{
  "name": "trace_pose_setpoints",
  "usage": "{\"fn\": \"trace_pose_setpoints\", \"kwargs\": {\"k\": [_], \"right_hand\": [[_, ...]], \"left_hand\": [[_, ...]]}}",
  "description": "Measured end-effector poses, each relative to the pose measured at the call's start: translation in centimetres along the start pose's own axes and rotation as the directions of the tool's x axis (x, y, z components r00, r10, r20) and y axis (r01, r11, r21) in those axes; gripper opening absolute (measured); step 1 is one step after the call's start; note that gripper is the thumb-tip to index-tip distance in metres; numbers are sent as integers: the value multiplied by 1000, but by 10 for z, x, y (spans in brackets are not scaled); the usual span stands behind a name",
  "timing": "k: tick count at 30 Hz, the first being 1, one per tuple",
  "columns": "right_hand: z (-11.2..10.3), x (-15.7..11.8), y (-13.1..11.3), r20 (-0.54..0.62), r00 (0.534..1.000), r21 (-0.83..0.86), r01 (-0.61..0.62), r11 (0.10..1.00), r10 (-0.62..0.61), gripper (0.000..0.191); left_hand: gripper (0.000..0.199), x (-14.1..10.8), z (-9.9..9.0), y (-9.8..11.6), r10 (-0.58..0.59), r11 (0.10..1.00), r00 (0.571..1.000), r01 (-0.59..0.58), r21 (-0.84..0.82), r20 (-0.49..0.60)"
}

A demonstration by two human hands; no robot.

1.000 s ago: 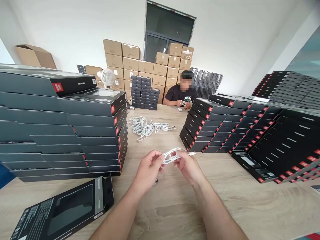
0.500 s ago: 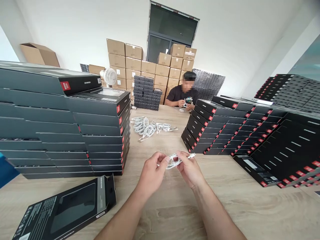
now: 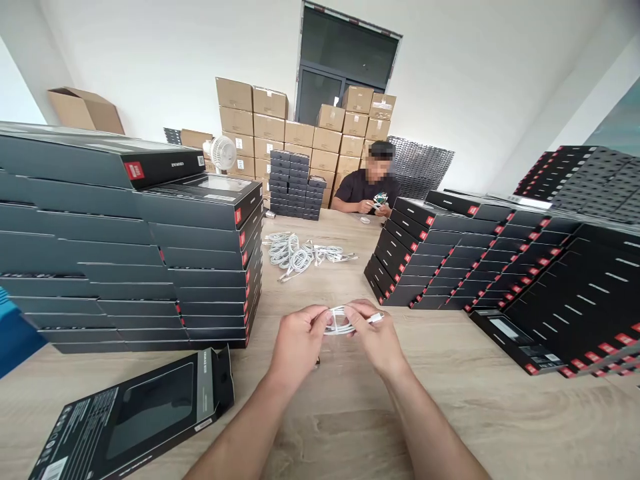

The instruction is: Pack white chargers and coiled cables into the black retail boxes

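L hand point(image 3: 301, 333) & R hand point(image 3: 374, 337) pinching coiled thin white cable point(image 3: 339, 329) btwn 'em, white plug point(image 3: 375, 318) poking out; dark obj. point(image 3: 318, 362) below, ID unclear.

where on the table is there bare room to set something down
Bare table shows right of the right arm, below the right stacks; between the cable pile and the held cable; and between the arms, apart from a small dark thing by the left hand. Crowded: far left, with the left stack above a box.
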State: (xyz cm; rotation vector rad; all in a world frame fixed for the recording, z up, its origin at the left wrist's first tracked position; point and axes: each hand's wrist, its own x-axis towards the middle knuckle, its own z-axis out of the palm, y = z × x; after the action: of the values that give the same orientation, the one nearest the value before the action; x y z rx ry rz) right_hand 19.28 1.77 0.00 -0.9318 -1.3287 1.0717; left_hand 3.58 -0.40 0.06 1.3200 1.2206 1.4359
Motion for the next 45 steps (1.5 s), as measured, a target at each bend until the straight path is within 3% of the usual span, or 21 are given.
{"fn": "trace_pose_setpoints", "kwargs": {"k": [4,6,11,19,22,26,30,33,36,39,45], "right_hand": [[3,-4,-3,-57,976,-205,196,959,-212,8],[4,-4,-4,-72,970,-228,212,950,-234,8],[2,0,2,18,999,-66,29,997,-28,21],[-4,3,12,93,990,76,-114,991,107,25],[-4,2,8,64,997,31,-53,998,51,22],[1,-1,3,25,996,-128,90,988,-87,10],[5,-2,1,37,946,-365,314,877,-324,11],[-1,-1,-1,86,936,-371,348,861,-342,13],[-12,0,-4,121,959,-255,278,926,-255,9],[-19,0,-7,166,967,-152,219,964,-193,7],[-17,-3,-10,229,952,-182,245,952,-201,7]], "left_hand": [[20,0,0,0,47,995,999,-47,84,-4],[20,0,0,0,55,994,998,-54,95,-8],[20,1,-2,2,26,991,999,-28,128,21],[17,1,-7,18,4,981,995,-22,193,95],[20,-1,-7,21,-61,984,991,39,175,119],[22,0,-3,13,-62,982,997,54,182,39],[17,1,-1,6,1,961,1000,7,277,-28],[13,0,-3,13,-56,981,997,47,189,45],[19,0,-9,24,-165,980,955,188,-70,247],[30,0,-15,29,-234,890,888,360,-280,396],[36,-3,-16,24,-327,778,730,569,-267,601]]}}
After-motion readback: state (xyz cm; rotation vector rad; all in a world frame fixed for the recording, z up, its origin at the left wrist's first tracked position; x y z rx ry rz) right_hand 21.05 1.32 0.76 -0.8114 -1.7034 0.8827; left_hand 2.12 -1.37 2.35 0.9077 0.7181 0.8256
